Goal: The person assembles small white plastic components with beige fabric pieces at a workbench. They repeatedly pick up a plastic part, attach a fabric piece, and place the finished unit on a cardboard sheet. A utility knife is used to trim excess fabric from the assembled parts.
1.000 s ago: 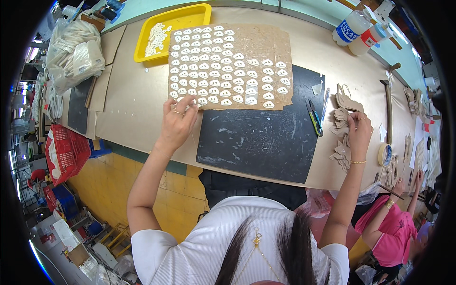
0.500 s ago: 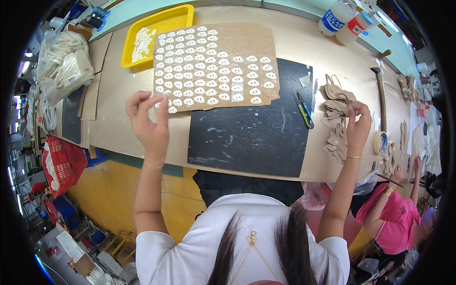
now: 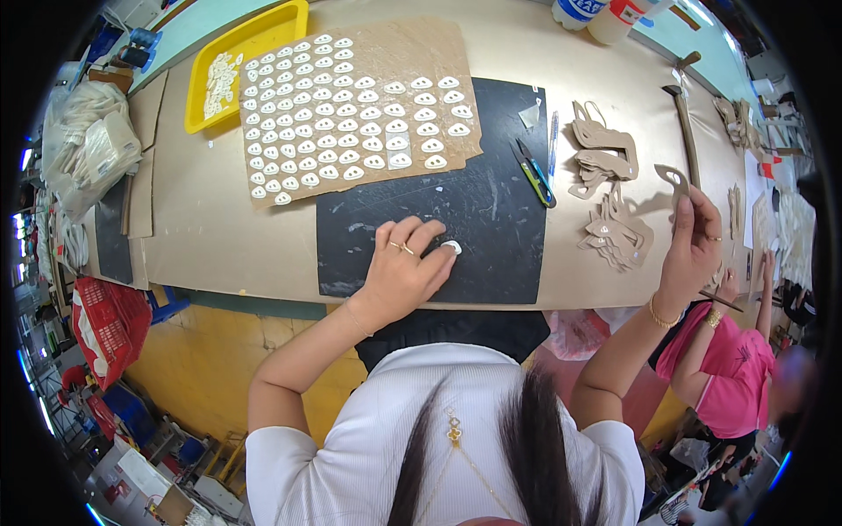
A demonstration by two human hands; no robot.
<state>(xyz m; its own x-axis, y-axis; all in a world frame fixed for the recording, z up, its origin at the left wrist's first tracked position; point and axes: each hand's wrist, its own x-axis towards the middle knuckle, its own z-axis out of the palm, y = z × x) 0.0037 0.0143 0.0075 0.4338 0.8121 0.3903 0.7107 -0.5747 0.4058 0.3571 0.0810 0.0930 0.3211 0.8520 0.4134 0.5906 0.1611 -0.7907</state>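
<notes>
My left hand is low over the black mat, pinching a small white rounded piece between thumb and finger. To the right, my right hand holds up a thin beige cut-out piece with a hole in it. Two loose stacks of similar beige cut-outs lie left of that hand. Across the far left part of the mat lies a brown cardboard sheet, covered with rows of white pieces, each with two dark holes. Its upper right part is bare.
A yellow tray of loose white pieces stands at the far left. Thread snips and a pen lie at the mat's right edge. A hammer and bottles are beyond. A co-worker in pink sits at right.
My left hand has moved from the sheet's lower left corner down onto the mat with a white piece. My right hand has lifted a beige cut-out away from the stack, rightward.
</notes>
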